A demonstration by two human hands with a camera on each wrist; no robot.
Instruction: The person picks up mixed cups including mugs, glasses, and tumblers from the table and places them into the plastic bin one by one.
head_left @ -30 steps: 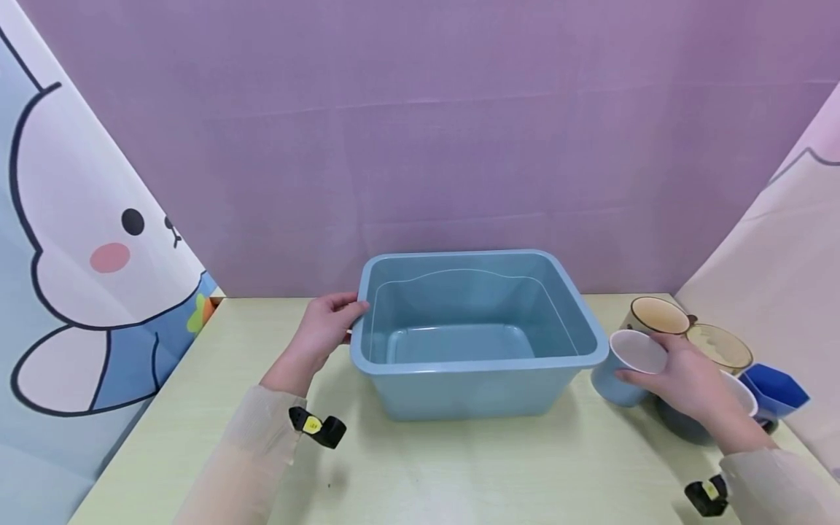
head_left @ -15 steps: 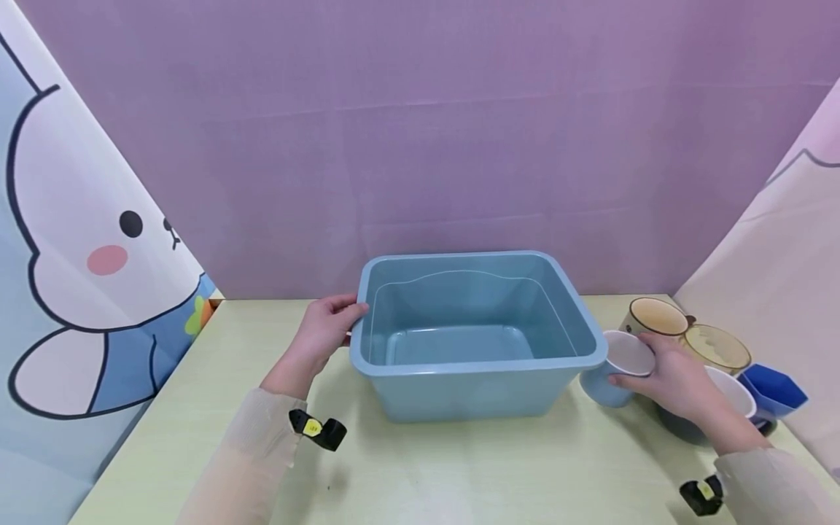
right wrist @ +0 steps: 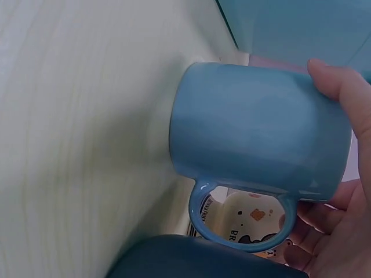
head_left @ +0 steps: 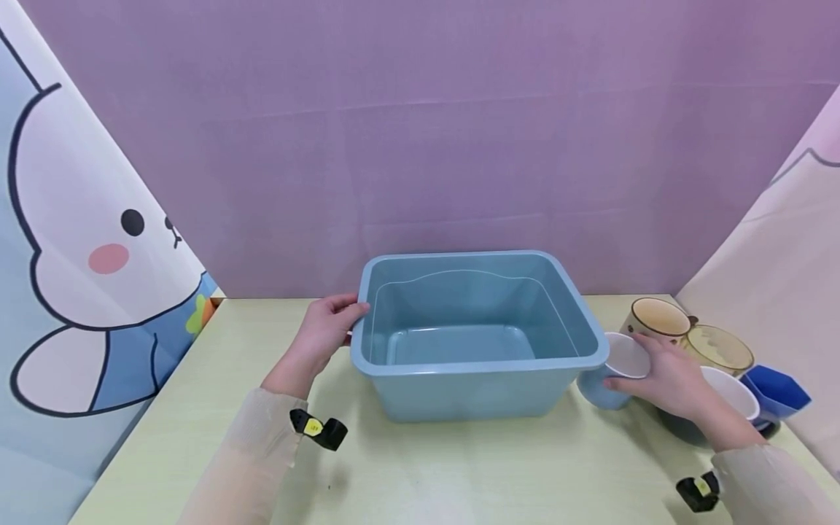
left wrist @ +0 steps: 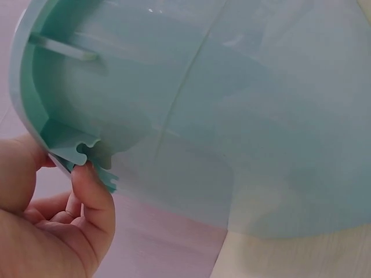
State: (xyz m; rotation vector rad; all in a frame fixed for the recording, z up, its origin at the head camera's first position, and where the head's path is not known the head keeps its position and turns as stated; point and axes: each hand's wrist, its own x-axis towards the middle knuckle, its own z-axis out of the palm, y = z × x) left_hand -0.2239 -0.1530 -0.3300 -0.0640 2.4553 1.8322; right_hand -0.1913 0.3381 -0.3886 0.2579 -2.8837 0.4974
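Note:
A blue plastic basin (head_left: 459, 394) stands on the table in the head view, with bare walls and floor inside. My left hand (head_left: 326, 328) pinches the rim at its left side; the left wrist view has the thumb and fingers (left wrist: 95, 200) at the underside of that rim. Just right of the basin, my right hand (head_left: 676, 375) grips a light blue mug (head_left: 604, 386) with a white inside, thumb on the near side. In the right wrist view the mug (right wrist: 255, 124) has its handle turned away from the basin, and the fingers lie around the rim end.
Behind and beside the right hand stand a cream mug (head_left: 658, 318) with printed marks, an amber glass cup (head_left: 722, 346), a dark mug (head_left: 682, 429) with a white inside and a deep blue angular cup (head_left: 774, 390). A purple cloth (head_left: 420, 146) hangs behind the table.
The right hand has moved the light blue mug a little left, up close to the basin's right side. The left hand and basin stay where they were.

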